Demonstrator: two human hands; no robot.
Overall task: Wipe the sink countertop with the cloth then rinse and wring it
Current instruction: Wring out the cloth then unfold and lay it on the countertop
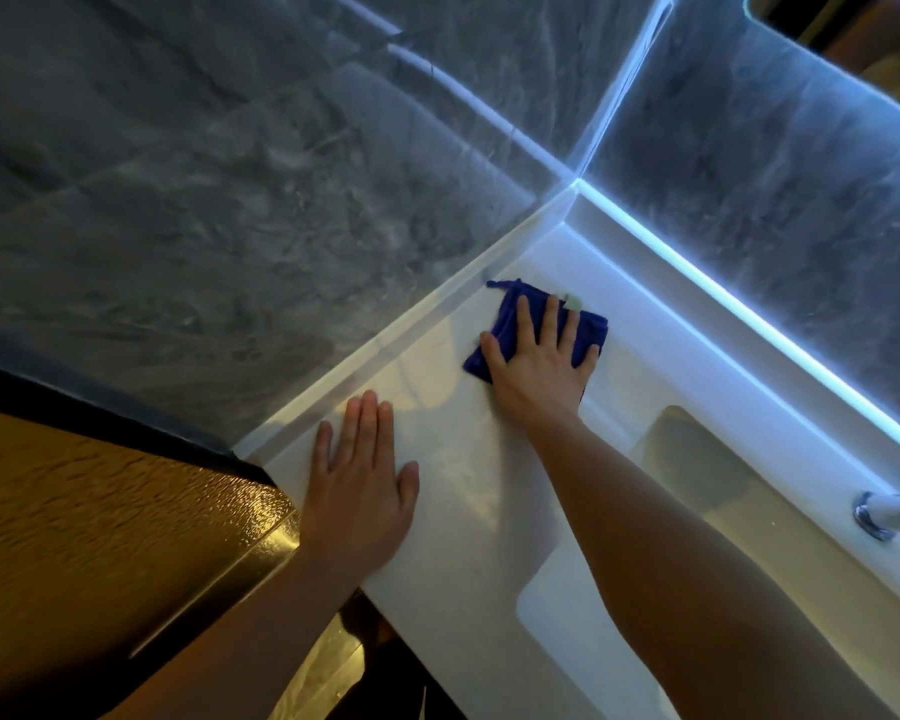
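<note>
Palm of left hand (357,491) lies flat at 8 o'clock on white countertop (453,511), fingers straight. Blue cloth (510,314) lies toward 1 o'clock on the countertop, near the back corner. Right hand (539,366) presses flat on it, fingers spread. Sink basin (707,459) at 4 o'clock, right forearm crossing its near-left corner. Chrome tap (884,514) at 3 o'clock.
</note>
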